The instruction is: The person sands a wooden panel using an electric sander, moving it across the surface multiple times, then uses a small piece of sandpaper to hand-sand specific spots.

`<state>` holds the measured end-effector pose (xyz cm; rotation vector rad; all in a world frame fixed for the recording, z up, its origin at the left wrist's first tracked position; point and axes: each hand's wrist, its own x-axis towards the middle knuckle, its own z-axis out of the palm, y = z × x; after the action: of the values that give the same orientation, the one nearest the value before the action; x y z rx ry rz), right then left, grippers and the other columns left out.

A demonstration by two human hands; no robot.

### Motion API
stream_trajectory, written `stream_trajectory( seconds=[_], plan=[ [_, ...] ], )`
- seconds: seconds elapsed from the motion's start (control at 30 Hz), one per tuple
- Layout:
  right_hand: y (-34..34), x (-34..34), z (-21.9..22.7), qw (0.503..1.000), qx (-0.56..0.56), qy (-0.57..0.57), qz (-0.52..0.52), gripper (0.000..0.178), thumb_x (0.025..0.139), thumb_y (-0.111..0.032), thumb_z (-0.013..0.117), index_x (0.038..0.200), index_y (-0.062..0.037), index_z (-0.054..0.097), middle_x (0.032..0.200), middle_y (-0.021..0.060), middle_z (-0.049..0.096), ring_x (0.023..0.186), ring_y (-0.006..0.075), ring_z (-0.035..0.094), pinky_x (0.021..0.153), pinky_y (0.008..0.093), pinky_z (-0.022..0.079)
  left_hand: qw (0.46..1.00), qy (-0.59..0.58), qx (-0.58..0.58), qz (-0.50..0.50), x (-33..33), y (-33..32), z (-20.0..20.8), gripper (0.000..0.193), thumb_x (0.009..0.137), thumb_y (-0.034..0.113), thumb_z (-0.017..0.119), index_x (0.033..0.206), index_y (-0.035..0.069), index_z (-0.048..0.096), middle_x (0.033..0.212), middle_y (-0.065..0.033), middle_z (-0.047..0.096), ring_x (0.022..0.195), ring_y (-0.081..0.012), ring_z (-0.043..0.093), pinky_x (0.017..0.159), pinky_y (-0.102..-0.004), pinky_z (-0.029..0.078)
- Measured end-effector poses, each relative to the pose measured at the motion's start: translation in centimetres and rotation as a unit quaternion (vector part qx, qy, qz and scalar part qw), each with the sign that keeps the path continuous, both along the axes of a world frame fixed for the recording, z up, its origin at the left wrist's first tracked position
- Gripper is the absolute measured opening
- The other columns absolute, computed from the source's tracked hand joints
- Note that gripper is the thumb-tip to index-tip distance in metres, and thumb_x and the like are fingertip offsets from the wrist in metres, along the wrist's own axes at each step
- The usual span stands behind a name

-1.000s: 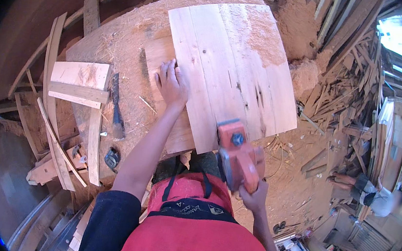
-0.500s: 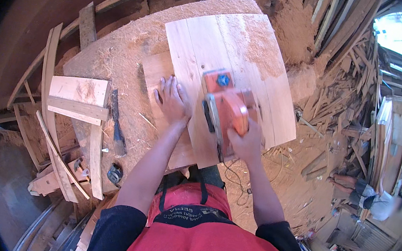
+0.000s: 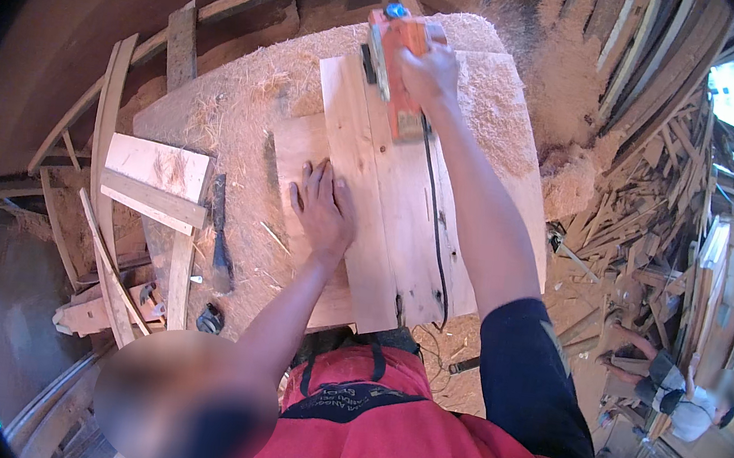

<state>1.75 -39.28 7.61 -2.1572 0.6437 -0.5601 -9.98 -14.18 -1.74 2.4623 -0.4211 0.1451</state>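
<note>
A wide panel of pale wooden boards (image 3: 402, 233) lies on a workbench (image 3: 244, 118) covered in sawdust and shavings. My left hand (image 3: 324, 211) presses flat on the panel's left part, fingers spread. My right hand (image 3: 428, 70) grips the handle of an orange electric planer (image 3: 394, 57), which sits at the far end of the panel. Its black cord (image 3: 434, 227) trails back along the boards toward me.
Loose planks and offcuts (image 3: 153, 175) lie at the bench's left, with a dark hand tool (image 3: 221, 240) beside them. Heaps of shavings and scrap wood (image 3: 635, 230) fill the floor at right. Another person (image 3: 680, 400) crouches at the lower right.
My right hand has pushed the planer from the near edge of the panel up to its far end. My left hand has stayed pressed on the boards.
</note>
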Motion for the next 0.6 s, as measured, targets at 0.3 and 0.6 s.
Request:
stream_trajectory(
  seconds=[0.3, 0.6],
  plan=[
    [4.4, -20.5, 3.0, 0.989, -0.069, -0.087, 0.095, 0.054, 0.080, -0.023, 0.073, 0.129, -0.0023, 0.061, 0.118, 0.0243, 0.069, 0.109, 0.0336, 0.069, 0.092, 0.0440, 0.053, 0.999, 0.021, 0.033, 0.011, -0.1, 0.1, -0.6, 0.053, 0.103, 0.040, 0.052, 0.150, 0.016, 0.052, 0.153, -0.0044, 0.053, 0.150, -0.0349, 0.035, 0.124, -0.0563, 0.012],
    [15.3, -52.9, 4.9, 0.954, 0.221, 0.181, -0.090, 0.027, 0.076, -0.015, 0.074, 0.095, 0.0033, 0.069, 0.076, 0.0113, 0.071, 0.068, 0.0174, 0.068, 0.066, 0.0345, 0.054, 0.999, 0.012, 0.049, -0.014, -0.3, -0.7, -0.5, 0.050, 0.103, 0.039, 0.050, 0.148, 0.017, 0.055, 0.153, -0.0068, 0.053, 0.151, -0.0350, 0.033, 0.124, -0.0569, 0.008]
  ],
)
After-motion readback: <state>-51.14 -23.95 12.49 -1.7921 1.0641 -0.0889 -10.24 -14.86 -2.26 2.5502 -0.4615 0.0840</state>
